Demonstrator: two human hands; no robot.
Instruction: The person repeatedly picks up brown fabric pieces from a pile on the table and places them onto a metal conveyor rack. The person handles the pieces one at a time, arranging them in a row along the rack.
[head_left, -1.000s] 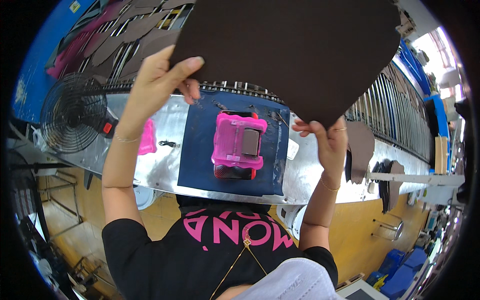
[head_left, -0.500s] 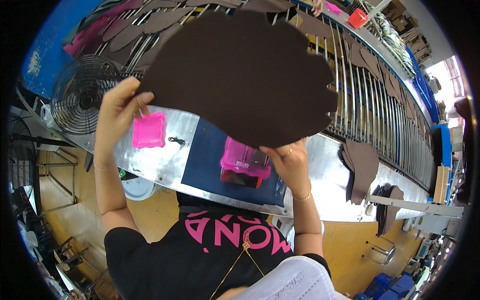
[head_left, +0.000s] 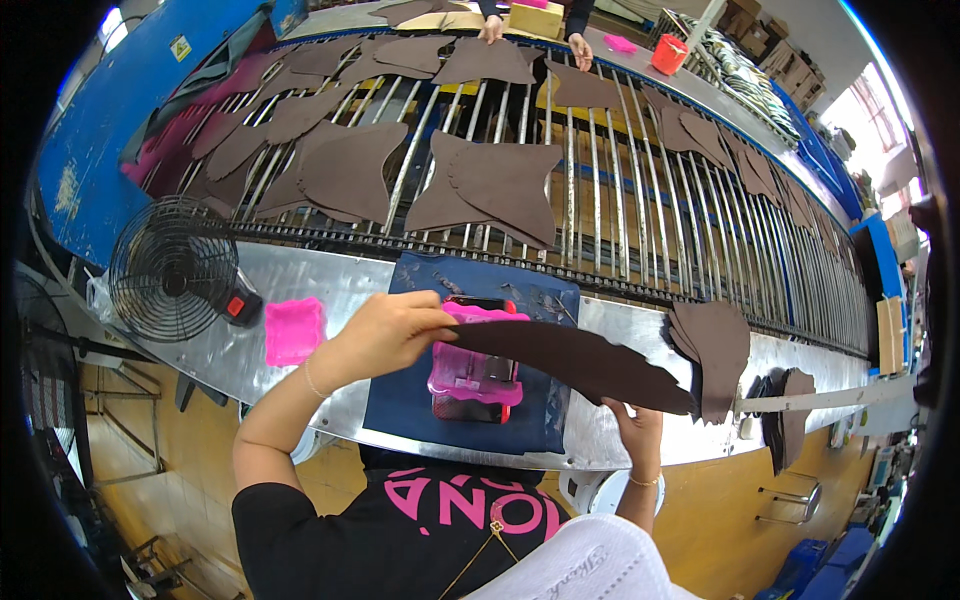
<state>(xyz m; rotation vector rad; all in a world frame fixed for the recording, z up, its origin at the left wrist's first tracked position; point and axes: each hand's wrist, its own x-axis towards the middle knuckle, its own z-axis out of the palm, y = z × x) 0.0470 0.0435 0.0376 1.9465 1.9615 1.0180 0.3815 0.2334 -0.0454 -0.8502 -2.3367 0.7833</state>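
Between my hands hangs a dark brown cut piece of sheet material (head_left: 570, 365) with a notched edge, tilted so that it looks narrow. My left hand (head_left: 392, 335) pinches its left end. At the right end, the fingers of my right hand (head_left: 638, 436) grip the lower edge, partly hidden by it. Below the piece lies a pink plastic tray (head_left: 462, 372) on a red-and-black object (head_left: 470, 411), over a dark blue mat (head_left: 400, 410). Right of the piece, a stack of similar brown pieces (head_left: 722, 350) rests on the metal table.
Beyond the metal table (head_left: 340, 405) runs a rod conveyor (head_left: 610, 200) carrying several brown pieces (head_left: 485, 185). A wire fan (head_left: 172, 265) and an empty pink tray (head_left: 294, 331) stand left. Another person's hands (head_left: 490, 28) are at the far side. A white bar (head_left: 830, 398) crosses at right.
The brown piece has come down from in front of the conveyor and tilted toward edge-on. Both hands moved right and lower, uncovering the conveyor and the far person's hands.
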